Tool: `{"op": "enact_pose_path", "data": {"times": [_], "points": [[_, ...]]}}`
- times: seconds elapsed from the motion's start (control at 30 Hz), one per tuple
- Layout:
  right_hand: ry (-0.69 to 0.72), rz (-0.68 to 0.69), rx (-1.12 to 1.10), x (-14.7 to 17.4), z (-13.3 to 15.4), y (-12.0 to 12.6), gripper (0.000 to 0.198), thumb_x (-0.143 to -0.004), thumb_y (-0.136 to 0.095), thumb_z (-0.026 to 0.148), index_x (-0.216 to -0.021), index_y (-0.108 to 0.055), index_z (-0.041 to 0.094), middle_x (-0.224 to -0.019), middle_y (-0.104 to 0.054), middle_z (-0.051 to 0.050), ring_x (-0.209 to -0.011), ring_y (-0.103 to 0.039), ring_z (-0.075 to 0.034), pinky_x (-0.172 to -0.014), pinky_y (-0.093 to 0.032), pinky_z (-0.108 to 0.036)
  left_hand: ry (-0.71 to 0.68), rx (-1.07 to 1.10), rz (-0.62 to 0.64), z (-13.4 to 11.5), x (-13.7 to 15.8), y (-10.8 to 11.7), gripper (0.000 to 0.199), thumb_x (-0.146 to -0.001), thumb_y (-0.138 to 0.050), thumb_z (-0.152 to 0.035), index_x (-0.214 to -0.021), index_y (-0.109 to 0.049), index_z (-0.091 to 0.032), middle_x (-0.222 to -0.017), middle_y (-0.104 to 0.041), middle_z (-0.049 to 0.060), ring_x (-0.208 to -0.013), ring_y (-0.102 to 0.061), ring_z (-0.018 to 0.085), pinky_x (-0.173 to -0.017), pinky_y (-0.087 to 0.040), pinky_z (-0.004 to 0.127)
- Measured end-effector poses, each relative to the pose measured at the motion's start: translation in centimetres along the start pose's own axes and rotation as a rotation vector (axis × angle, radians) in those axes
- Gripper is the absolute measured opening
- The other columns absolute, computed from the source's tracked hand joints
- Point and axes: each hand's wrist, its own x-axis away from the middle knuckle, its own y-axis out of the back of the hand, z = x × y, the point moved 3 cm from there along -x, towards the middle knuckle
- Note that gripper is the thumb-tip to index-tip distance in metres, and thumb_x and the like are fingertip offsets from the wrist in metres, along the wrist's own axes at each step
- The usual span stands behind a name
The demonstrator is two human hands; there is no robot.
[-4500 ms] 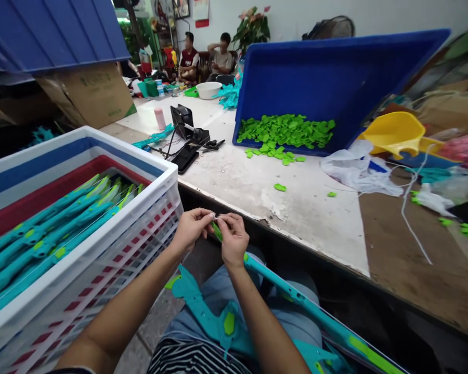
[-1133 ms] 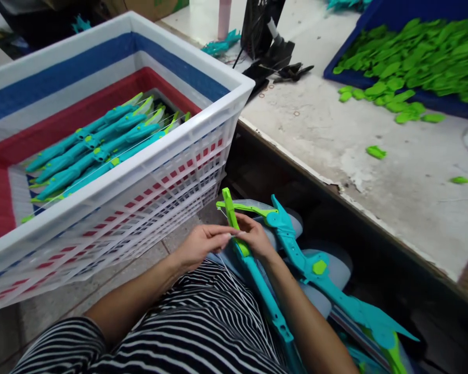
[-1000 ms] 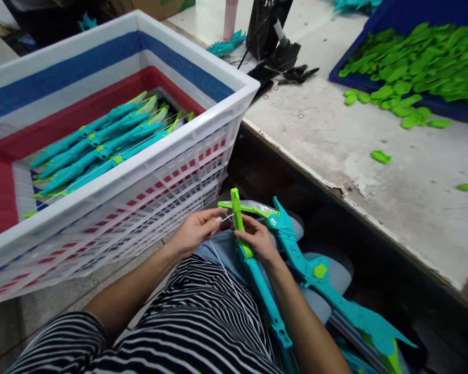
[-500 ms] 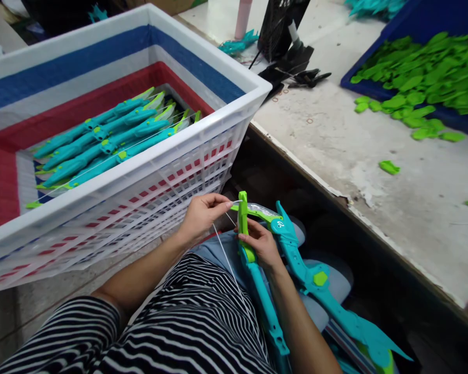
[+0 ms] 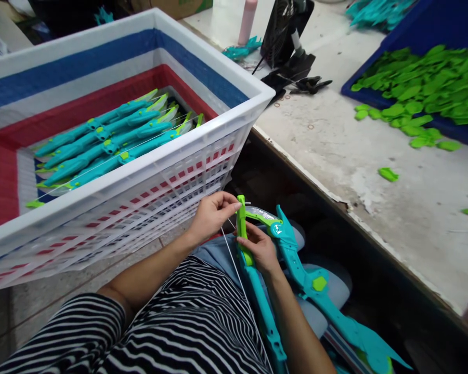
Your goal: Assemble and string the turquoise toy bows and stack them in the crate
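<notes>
In my lap lies a teal and lime-green toy bow (image 5: 312,285) with a clear, curved part near its top. My right hand (image 5: 260,246) is closed around the green end of a long teal-and-green part (image 5: 263,298), which points up and away from me. At the tip of that green end, my left hand (image 5: 214,215) pinches a thin white string (image 5: 236,262). A short bit of string pokes out on the tip's right side. From the left hand the string runs down across my striped shirt. The exact grip of the fingertips is partly hidden.
On the left stands a white plastic basket (image 5: 171,150) with a striped lining, holding several finished-looking teal bows (image 5: 113,140). The worktable (image 5: 374,182) on the right carries a blue bin (image 5: 347,88) of green pieces (image 5: 432,78), a small fan (image 5: 284,34) and a pink bottle (image 5: 248,21).
My left hand has moved right, up against the green tip. The string, earlier stretched between fingers and tip on the left, now shows an end on the tip's right side.
</notes>
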Motion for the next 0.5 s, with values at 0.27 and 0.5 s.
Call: {"op": "enact_pose_path", "data": {"times": [0.27,0.5], "points": [[0.384,-0.073,0.386,0.3,2.8,-0.5,0.037,-0.078,-0.068,0.038,-0.112,-0.065,0.024,-0.112,-0.064,-0.007,-0.102,-0.060,-0.022,-0.089,-0.051,-0.039,0.029,-0.043,0.176,-0.1,-0.7,0.6,0.042,-0.072,-0.070,-0.044,-0.097,-0.061,-0.012,-0.049,-0.042,-0.009,-0.047,-0.039,0.006,-0.048,-0.028,0.021],[0.825,-0.183,0.697,-1.5,11.2,-2.2,0.011,-0.085,-0.061,0.028,-0.093,-0.066,0.021,-0.085,-0.062,-0.003,-0.076,-0.058,-0.016,-0.067,-0.050,-0.029,0.029,-0.032,0.150,-0.3,-0.8,0.5,0.044,-0.068,-0.072,-0.045,-0.094,-0.061,-0.012,-0.047,-0.042,-0.010,-0.045,-0.037,0.005,-0.048,-0.027,0.020]]}}
